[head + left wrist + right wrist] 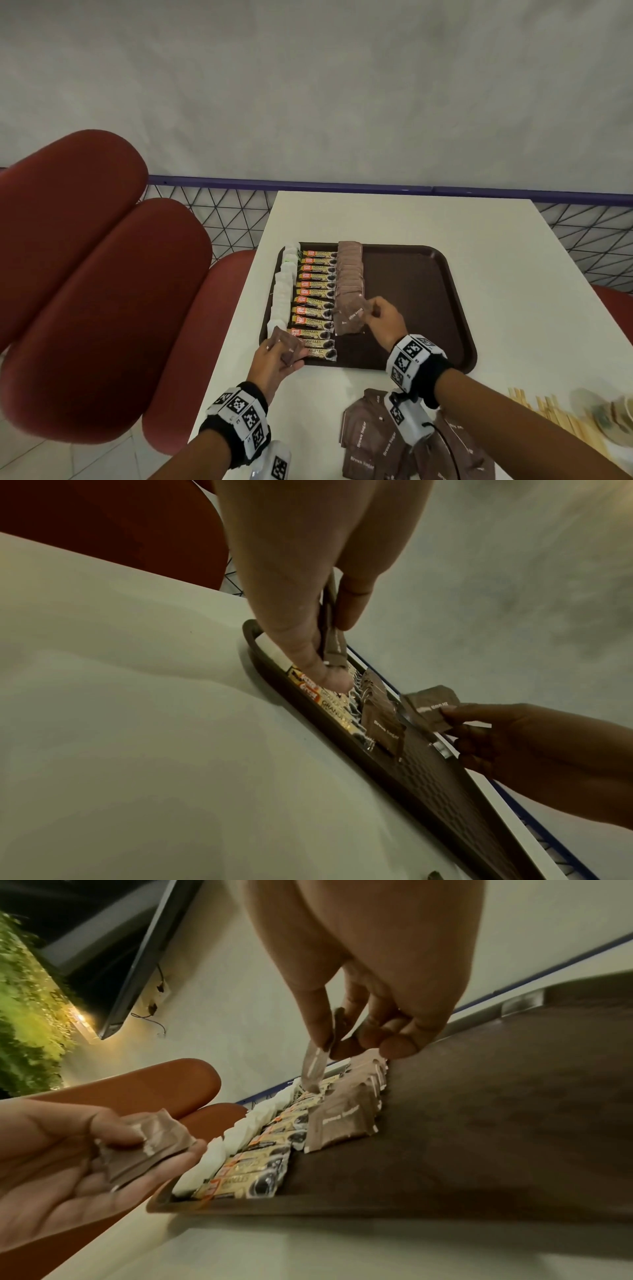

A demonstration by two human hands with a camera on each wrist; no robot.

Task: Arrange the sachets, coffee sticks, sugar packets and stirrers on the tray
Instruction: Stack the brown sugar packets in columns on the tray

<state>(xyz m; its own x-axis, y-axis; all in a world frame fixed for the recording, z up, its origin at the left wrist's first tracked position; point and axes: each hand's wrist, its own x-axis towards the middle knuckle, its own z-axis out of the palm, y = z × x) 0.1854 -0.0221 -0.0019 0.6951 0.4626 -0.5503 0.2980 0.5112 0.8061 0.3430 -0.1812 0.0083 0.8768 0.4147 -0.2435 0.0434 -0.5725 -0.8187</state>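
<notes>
Two spare sugar packets (143, 1148) in left hand (68, 1167), right-wrist view only.

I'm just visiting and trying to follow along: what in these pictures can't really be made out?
- Head view: the wooden stirrers and the pale thing beside them at the lower right edge are blurred; what that thing is cannot be told.
- Head view: the right arm and wrist camera hide part of the loose brown sugar packets, so no count.
- All views: how many packets the left hand holds is unclear.
- Head view: print on the white sachets is too small.
</notes>
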